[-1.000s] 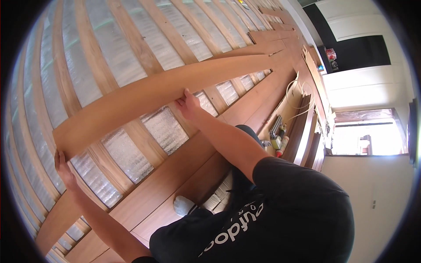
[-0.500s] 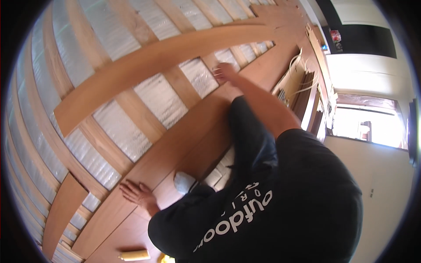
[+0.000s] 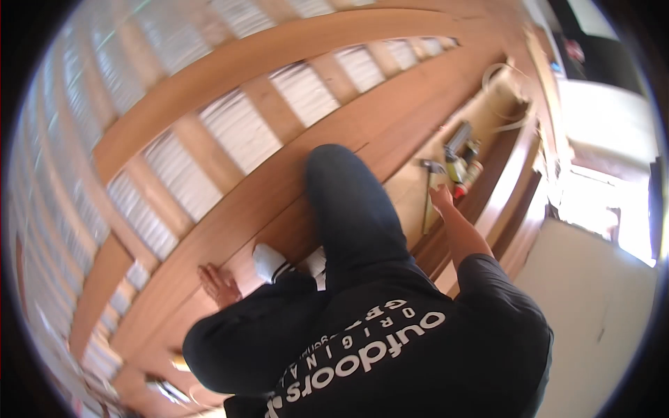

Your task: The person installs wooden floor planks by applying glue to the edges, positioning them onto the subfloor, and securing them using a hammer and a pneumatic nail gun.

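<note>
Bottle with a red tip (image 3: 466,182) risks a knock: it lies just right of the hammer (image 3: 427,207), close to the right hand (image 3: 442,198).
Head view: such crowding could make a sideways sweep catch it. The hammer's handle lies just left of the right fingertips; I cannot tell whether they grasp it. Well left of the hammer, the left hand (image 3: 219,284), blurred, spreads unclenched fingers over the floorboards (image 3: 258,198).

The person wears a black T-shirt (image 3: 279,334), with rows of white lettering (image 3: 369,352) printed across it. Its short right sleeve (image 3: 484,282) ends well back from the bare right hand (image 3: 441,199). Dark blue trousers (image 3: 355,205) show between the hands; beside the left hand (image 3: 220,284) is a pale sock (image 3: 267,262) with dark bands.
</note>
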{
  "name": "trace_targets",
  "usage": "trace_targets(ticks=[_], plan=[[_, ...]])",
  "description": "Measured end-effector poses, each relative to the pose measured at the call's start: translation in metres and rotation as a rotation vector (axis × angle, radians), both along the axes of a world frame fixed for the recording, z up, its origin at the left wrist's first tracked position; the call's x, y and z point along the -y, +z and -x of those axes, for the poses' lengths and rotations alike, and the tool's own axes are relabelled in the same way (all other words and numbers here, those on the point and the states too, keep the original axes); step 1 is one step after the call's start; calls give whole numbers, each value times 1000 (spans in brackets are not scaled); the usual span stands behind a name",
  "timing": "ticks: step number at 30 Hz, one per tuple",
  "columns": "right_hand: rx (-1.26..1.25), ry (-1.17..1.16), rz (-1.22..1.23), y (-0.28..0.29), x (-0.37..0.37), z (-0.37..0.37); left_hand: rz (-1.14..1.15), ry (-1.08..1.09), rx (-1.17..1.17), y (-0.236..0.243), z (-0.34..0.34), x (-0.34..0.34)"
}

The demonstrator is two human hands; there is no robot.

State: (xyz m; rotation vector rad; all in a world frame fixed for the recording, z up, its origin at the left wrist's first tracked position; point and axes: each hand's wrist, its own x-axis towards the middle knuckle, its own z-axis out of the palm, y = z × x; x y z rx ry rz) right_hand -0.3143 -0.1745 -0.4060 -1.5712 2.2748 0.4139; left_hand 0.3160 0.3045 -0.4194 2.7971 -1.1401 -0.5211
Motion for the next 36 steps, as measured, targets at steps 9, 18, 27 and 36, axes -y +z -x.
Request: trace_targets(ticks=[9, 18, 27, 36], plan=[[-158, 318, -236, -2, 36, -3, -88, 248, -241, 36, 152, -71], [557, -439, -98, 25, 37, -40, -60, 447, -420, 50, 137, -104], [756, 772, 220, 91, 96, -253, 704, 710, -73, 17, -30, -121], [469, 1296, 104, 204, -66, -486, 1137, 1499, -358, -12, -291, 2]])
